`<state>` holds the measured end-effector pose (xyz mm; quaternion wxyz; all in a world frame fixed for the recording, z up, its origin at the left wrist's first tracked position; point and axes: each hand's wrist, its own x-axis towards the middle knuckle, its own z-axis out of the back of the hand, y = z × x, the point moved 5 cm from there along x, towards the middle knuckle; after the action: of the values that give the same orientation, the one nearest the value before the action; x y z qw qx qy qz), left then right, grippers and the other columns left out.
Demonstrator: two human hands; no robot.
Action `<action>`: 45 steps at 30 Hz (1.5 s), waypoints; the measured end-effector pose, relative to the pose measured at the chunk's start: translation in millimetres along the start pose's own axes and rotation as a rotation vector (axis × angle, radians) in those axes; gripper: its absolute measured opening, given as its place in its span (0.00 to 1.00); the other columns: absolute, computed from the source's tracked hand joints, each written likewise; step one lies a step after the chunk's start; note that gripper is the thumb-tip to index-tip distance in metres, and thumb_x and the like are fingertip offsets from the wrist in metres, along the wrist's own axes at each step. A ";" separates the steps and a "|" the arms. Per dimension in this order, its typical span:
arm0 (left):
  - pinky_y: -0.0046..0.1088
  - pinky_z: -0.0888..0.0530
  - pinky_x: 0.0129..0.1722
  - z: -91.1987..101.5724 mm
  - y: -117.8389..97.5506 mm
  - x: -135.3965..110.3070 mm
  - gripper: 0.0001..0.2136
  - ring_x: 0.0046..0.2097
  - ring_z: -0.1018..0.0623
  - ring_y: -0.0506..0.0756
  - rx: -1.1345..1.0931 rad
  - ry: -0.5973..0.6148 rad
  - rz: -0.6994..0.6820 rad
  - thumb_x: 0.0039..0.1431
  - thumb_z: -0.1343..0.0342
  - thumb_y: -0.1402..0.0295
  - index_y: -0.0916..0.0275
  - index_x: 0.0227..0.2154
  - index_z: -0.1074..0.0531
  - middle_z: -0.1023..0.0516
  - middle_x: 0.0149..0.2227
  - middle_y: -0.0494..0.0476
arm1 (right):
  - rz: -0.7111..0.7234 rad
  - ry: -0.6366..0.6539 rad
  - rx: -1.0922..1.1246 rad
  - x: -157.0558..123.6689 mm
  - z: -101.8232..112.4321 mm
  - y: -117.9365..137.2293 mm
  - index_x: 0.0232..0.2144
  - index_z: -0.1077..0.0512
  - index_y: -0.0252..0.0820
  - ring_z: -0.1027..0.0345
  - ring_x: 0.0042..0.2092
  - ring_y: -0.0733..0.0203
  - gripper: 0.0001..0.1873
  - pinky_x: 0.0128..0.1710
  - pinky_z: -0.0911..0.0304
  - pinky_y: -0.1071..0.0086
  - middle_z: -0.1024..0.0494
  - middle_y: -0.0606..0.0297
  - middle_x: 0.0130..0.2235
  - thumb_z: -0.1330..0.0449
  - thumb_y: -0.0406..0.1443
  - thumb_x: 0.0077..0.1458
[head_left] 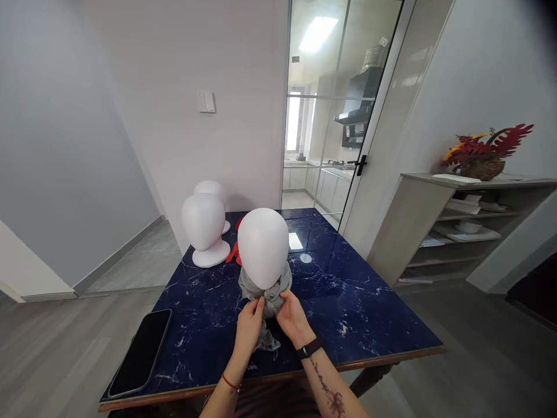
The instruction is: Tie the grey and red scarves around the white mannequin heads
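Crinkled scarf (271, 297), pinched by left hand (249, 325) and right hand (295, 318), encircles a smooth mannequin (263, 245).

Bench (357, 313): glossy dark-blue top, white marble veining, brown wooden edge on the near side. Smartphone (143, 351) flat at the near left corner, black screen up; far left, a white foam-like mannequin head (203, 223) upright on its flared base, a rear mannequin head (209, 187) partly hidden behind it. Mid-bench, a front mannequin head (263, 244), grey scarf (273, 302) around its neck, loose end trailing nearer the front edge; red item (234, 253) just left, partly hidden, kind unclear.
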<state>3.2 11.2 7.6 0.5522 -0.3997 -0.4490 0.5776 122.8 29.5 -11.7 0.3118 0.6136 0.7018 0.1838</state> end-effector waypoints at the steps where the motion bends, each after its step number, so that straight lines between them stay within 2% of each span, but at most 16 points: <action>1: 0.37 0.34 0.46 1.1 0.5 1.0 0.14 0.40 0.27 0.61 0.015 -0.025 -0.020 0.51 0.47 0.56 0.61 0.29 0.23 0.26 0.33 0.59 | -0.012 0.011 0.007 0.2 -0.5 -1.1 0.26 0.28 0.38 0.30 0.32 0.59 0.08 0.34 0.35 0.66 0.22 0.63 0.30 0.44 0.34 0.40; 5: 0.39 0.35 0.51 0.3 2.0 1.8 0.18 0.45 0.30 0.61 0.036 -0.109 -0.065 0.43 0.40 0.62 0.61 0.39 0.24 0.33 0.39 0.59 | 0.062 0.001 0.000 1.7 -0.3 -3.9 0.27 0.28 0.38 0.31 0.31 0.62 0.10 0.33 0.36 0.69 0.23 0.64 0.30 0.44 0.31 0.37; 7: 0.40 0.36 0.53 -2.0 4.0 2.3 0.18 0.47 0.31 0.62 0.013 -0.126 -0.057 0.41 0.40 0.62 0.60 0.38 0.24 0.35 0.40 0.59 | 0.135 -0.007 -0.032 1.1 -0.5 -3.0 0.28 0.28 0.40 0.32 0.31 0.63 0.11 0.33 0.37 0.71 0.23 0.65 0.32 0.44 0.29 0.36; 11: 0.40 0.38 0.54 -3.0 9.6 3.2 0.12 0.51 0.33 0.63 -0.029 -0.166 -0.050 0.46 0.44 0.63 0.61 0.34 0.24 0.34 0.42 0.61 | 0.184 -0.050 -0.079 -2.6 1.6 -1.0 0.28 0.30 0.41 0.32 0.33 0.63 0.10 0.33 0.38 0.72 0.23 0.66 0.35 0.43 0.32 0.38; 16: 0.36 0.39 0.55 -2.8 12.1 -8.4 0.14 0.52 0.32 0.59 -0.175 -0.201 -0.047 0.54 0.51 0.62 0.60 0.42 0.30 0.30 0.46 0.60 | 0.188 -0.116 -0.149 -1.3 12.3 -4.8 0.33 0.34 0.42 0.32 0.32 0.63 0.12 0.31 0.38 0.72 0.25 0.66 0.33 0.41 0.38 0.42; 18: 0.33 0.37 0.52 -5.8 10.5 -14.1 0.16 0.51 0.31 0.58 -0.258 -0.154 -0.035 0.57 0.54 0.60 0.59 0.46 0.33 0.29 0.48 0.59 | 0.274 -0.180 -0.256 -2.4 18.3 -2.3 0.36 0.37 0.43 0.32 0.33 0.63 0.16 0.33 0.38 0.71 0.26 0.66 0.34 0.39 0.38 0.42; 20: 0.31 0.35 0.50 -8.3 9.6 -17.7 0.17 0.51 0.30 0.57 -0.305 -0.114 -0.016 0.58 0.54 0.58 0.58 0.48 0.35 0.29 0.49 0.59 | 0.428 -0.325 -0.431 -10.7 24.1 6.5 0.37 0.38 0.44 0.34 0.34 0.63 0.19 0.34 0.38 0.70 0.28 0.66 0.35 0.37 0.36 0.41; 22: 0.31 0.35 0.51 -9.0 10.3 -18.7 0.17 0.52 0.30 0.57 -0.311 -0.102 -0.013 0.59 0.55 0.57 0.59 0.47 0.35 0.29 0.50 0.60 | 0.582 -0.415 -0.619 -25.6 21.8 16.6 0.38 0.36 0.44 0.36 0.36 0.62 0.18 0.35 0.39 0.70 0.30 0.64 0.37 0.38 0.34 0.43; 25: 0.33 0.36 0.53 -8.2 14.4 -17.5 0.17 0.53 0.31 0.58 -0.301 -0.110 -0.038 0.58 0.53 0.58 0.60 0.47 0.34 0.29 0.50 0.61 | 0.641 -0.230 -0.790 -45.6 0.9 20.7 0.42 0.33 0.44 0.36 0.40 0.60 0.15 0.39 0.40 0.68 0.29 0.61 0.42 0.42 0.35 0.49; 27: 0.34 0.36 0.53 -7.8 16.3 -16.9 0.17 0.52 0.30 0.59 -0.292 -0.110 -0.067 0.56 0.52 0.58 0.60 0.46 0.33 0.29 0.49 0.61 | 0.602 -0.073 -0.837 -54.5 -14.2 17.6 0.45 0.31 0.45 0.35 0.43 0.57 0.18 0.44 0.40 0.67 0.28 0.60 0.45 0.40 0.37 0.49; 30: 0.36 0.37 0.54 -4.7 14.6 -17.4 0.17 0.53 0.31 0.59 -0.252 -0.110 -0.105 0.54 0.49 0.61 0.59 0.46 0.33 0.30 0.50 0.60 | 0.523 0.016 -0.883 -53.9 -24.8 13.6 0.41 0.27 0.44 0.34 0.43 0.56 0.16 0.45 0.41 0.67 0.25 0.61 0.41 0.38 0.39 0.48; 32: 0.35 0.38 0.55 2.2 13.1 -17.4 0.19 0.53 0.32 0.58 -0.218 -0.142 -0.105 0.52 0.47 0.64 0.58 0.48 0.35 0.31 0.50 0.59 | 0.483 -0.010 -0.874 -44.7 -21.9 15.3 0.34 0.25 0.41 0.33 0.37 0.58 0.12 0.39 0.40 0.69 0.24 0.62 0.35 0.40 0.42 0.50; 35: 0.33 0.34 0.49 19.4 17.1 -13.8 0.19 0.47 0.28 0.57 -0.201 -0.186 -0.059 0.49 0.43 0.64 0.58 0.45 0.34 0.28 0.44 0.58 | 0.468 -0.101 -0.740 -26.7 -9.2 25.7 0.31 0.27 0.38 0.37 0.31 0.63 0.16 0.33 0.41 0.71 0.26 0.65 0.29 0.40 0.46 0.49; 40: 0.29 0.33 0.36 59.3 42.5 3.9 0.09 0.33 0.29 0.53 -0.158 -0.214 0.028 0.47 0.43 0.60 0.60 0.29 0.30 0.28 0.29 0.52 | 0.406 -0.155 -0.450 -1.5 7.8 43.4 0.32 0.30 0.38 0.37 0.30 0.65 0.19 0.30 0.39 0.72 0.29 0.66 0.29 0.37 0.47 0.45; 43: 0.28 0.34 0.33 83.0 54.4 13.5 0.09 0.30 0.29 0.54 -0.051 -0.312 0.045 0.45 0.43 0.61 0.60 0.27 0.29 0.27 0.27 0.52 | 0.440 -0.218 -0.358 7.1 15.5 55.3 0.32 0.31 0.39 0.37 0.31 0.66 0.18 0.31 0.39 0.72 0.29 0.66 0.31 0.36 0.46 0.43; 45: 0.29 0.34 0.34 85.6 53.6 15.7 0.10 0.32 0.28 0.55 -0.020 -0.297 0.042 0.43 0.42 0.62 0.60 0.29 0.27 0.25 0.27 0.52 | 0.461 -0.239 -0.333 7.8 17.3 59.9 0.32 0.31 0.39 0.36 0.32 0.65 0.18 0.32 0.38 0.71 0.29 0.66 0.32 0.36 0.46 0.44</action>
<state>-94.8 20.9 -19.6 0.4636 -0.3245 -0.5232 0.6372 178.6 45.7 12.2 0.4384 0.7144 0.4626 0.2889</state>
